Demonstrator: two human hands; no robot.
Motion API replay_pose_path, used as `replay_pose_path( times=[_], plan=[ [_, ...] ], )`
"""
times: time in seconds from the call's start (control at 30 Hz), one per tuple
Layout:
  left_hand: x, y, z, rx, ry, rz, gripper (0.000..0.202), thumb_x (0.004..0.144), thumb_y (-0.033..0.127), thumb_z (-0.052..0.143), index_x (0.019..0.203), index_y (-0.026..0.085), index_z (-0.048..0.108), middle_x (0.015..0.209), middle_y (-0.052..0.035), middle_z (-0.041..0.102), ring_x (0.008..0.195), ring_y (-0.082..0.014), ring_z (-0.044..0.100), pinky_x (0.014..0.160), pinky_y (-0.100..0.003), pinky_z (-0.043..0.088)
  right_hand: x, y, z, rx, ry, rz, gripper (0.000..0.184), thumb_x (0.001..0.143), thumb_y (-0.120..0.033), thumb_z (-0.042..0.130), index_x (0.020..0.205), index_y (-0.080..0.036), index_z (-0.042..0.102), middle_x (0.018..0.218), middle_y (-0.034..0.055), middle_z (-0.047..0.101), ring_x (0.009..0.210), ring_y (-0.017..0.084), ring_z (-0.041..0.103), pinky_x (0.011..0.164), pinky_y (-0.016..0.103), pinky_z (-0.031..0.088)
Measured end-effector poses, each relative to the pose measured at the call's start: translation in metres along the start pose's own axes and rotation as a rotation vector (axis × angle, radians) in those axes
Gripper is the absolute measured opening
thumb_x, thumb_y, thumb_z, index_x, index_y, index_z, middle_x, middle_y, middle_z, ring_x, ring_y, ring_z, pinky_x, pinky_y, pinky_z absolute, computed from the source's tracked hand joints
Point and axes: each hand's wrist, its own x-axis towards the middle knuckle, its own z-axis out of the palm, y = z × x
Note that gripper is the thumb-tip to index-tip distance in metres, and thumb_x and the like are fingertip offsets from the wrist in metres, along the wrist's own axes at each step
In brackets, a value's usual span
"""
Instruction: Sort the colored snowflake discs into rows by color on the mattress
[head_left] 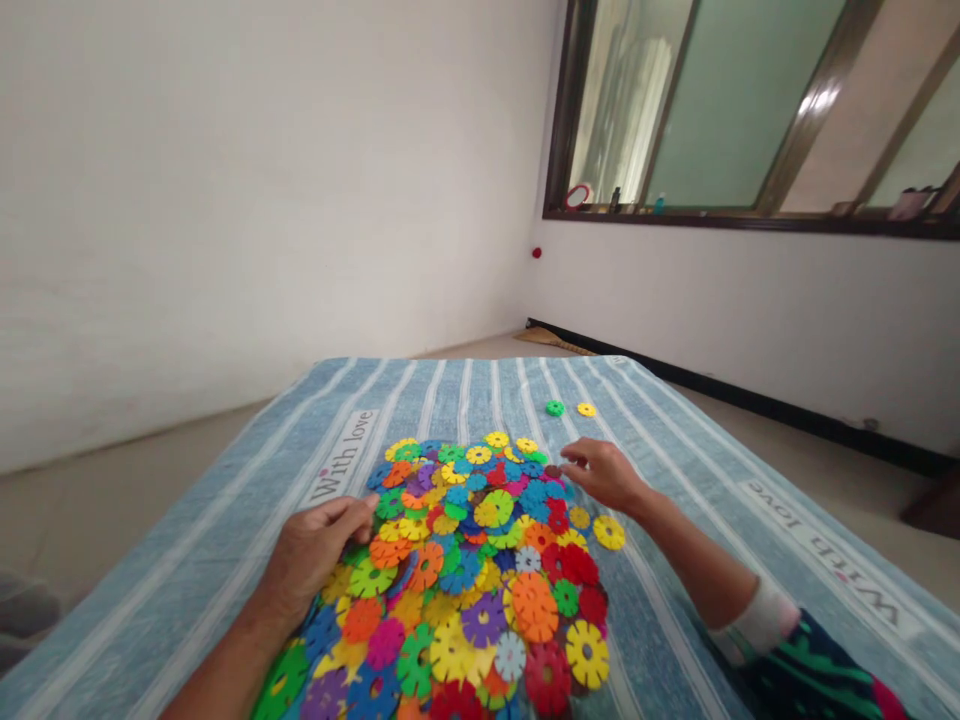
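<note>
A heap of colourful notched plastic discs (484,620), flower-like with slotted rims, lies on a striped blue tablecloth (247,540). At the heap's left edge rests my left hand (322,545), its thumb and fingers pressed together beside a green disc (390,503). What those fingers hold, if anything, is hidden. My right hand (606,475) is at the upper right edge of the heap, fingers bent and slightly apart, close to a dark brown disc (553,471). I see nothing in it. Beyond this hand, a green disc (554,408) and a yellow disc (586,410) lie apart from the heap.
Another yellow disc (609,533) lies just right of the heap, below my right forearm. White walls (285,180) stand past the table. A window (742,110) with small items on its sill is at upper right, and a broom (551,340) lies on the floor.
</note>
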Motion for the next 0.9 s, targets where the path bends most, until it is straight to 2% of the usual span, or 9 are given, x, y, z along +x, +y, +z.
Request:
replay_pose_path(
  times=[0.1, 0.23, 0.47, 0.63, 0.9],
  plan=[
    [0.000, 0.001, -0.001, 0.003, 0.006, 0.010, 0.046, 0.071, 0.058, 0.049, 0.046, 0.020, 0.050, 0.046, 0.0022, 0.047, 0.050, -0.0130, 0.040, 0.054, -0.025, 0.031, -0.026, -0.017, 0.004, 0.037, 0.012, -0.076, 0.019, 0.085, -0.024, 0.058, 0.100, -0.025, 0.070, 0.089, 0.0024, 0.070, 0.075, 0.016, 0.064, 0.068, 0.025, 0.044],
    [0.001, 0.000, -0.001, 0.007, -0.001, 0.023, 0.046, 0.071, 0.058, 0.048, 0.046, 0.020, 0.050, 0.045, 0.0023, 0.047, 0.050, -0.0129, 0.040, 0.053, -0.025, 0.031, -0.041, -0.025, 0.007, 0.035, 0.064, -0.103, 0.014, 0.083, -0.023, 0.060, 0.092, -0.022, 0.070, 0.086, 0.0046, 0.068, 0.079, 0.019, 0.065, 0.070, 0.027, 0.044],
    [0.001, 0.000, 0.000, 0.003, -0.005, 0.024, 0.045, 0.070, 0.057, 0.050, 0.046, 0.019, 0.050, 0.045, 0.0025, 0.048, 0.049, -0.0125, 0.039, 0.054, -0.025, 0.031, -0.044, -0.017, 0.016, 0.047, 0.124, -0.099, 0.014, 0.084, -0.020, 0.055, 0.088, -0.022, 0.068, 0.082, 0.0032, 0.067, 0.075, 0.017, 0.063, 0.068, 0.025, 0.043],
    [0.001, -0.003, 0.000, -0.009, -0.005, 0.022, 0.044, 0.068, 0.058, 0.053, 0.047, 0.019, 0.052, 0.047, 0.0024, 0.050, 0.051, -0.0124, 0.041, 0.054, -0.024, 0.031, -0.046, -0.011, 0.017, 0.059, 0.157, -0.080, 0.019, 0.089, -0.024, 0.048, 0.083, -0.021, 0.066, 0.079, 0.0040, 0.066, 0.076, 0.018, 0.062, 0.068, 0.026, 0.043],
    [-0.001, 0.000, 0.002, -0.047, 0.010, 0.021, 0.042, 0.067, 0.056, 0.056, 0.047, 0.019, 0.053, 0.046, 0.0026, 0.052, 0.049, -0.0119, 0.040, 0.052, -0.024, 0.032, -0.049, -0.015, 0.014, 0.085, 0.172, -0.095, 0.017, 0.087, -0.023, 0.049, 0.080, -0.021, 0.065, 0.079, 0.0045, 0.065, 0.076, 0.018, 0.061, 0.068, 0.027, 0.043]
  ],
)
